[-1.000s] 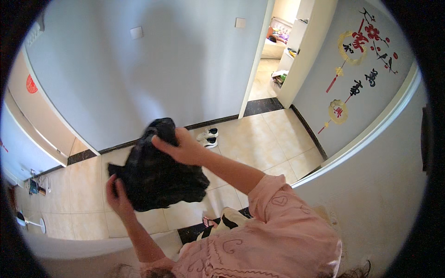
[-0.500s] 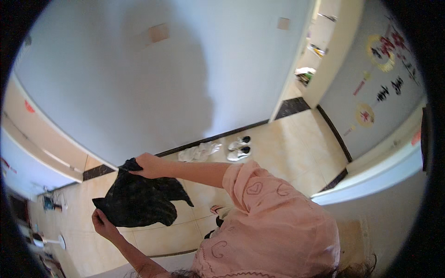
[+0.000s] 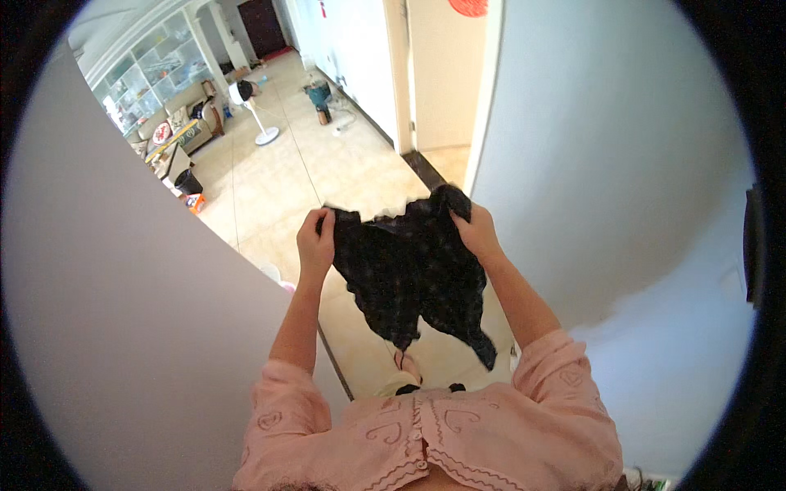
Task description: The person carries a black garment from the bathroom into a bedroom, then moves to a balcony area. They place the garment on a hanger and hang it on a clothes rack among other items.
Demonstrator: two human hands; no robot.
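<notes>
I hold a dark checked garment (image 3: 413, 270) up in front of me with both hands, spread between them above the tiled floor (image 3: 270, 172). My left hand (image 3: 315, 241) has its grip closed tight on the garment's upper left corner, fingers curled over the edge of the cloth. My right hand (image 3: 475, 231) is closed the same way on the upper right corner, where the fabric bunches into a small peak above my knuckles. The cloth hangs down from both grips with a wavy hem, its lowest point trailing to the right, near my pink sleeve (image 3: 565, 368). A pale wall (image 3: 622, 180) stands close on my right and another pale wall (image 3: 123, 327) on my left. Far off down the floor stands a white pedestal fan (image 3: 250, 102), with a sofa (image 3: 184, 123) beyond it.
</notes>
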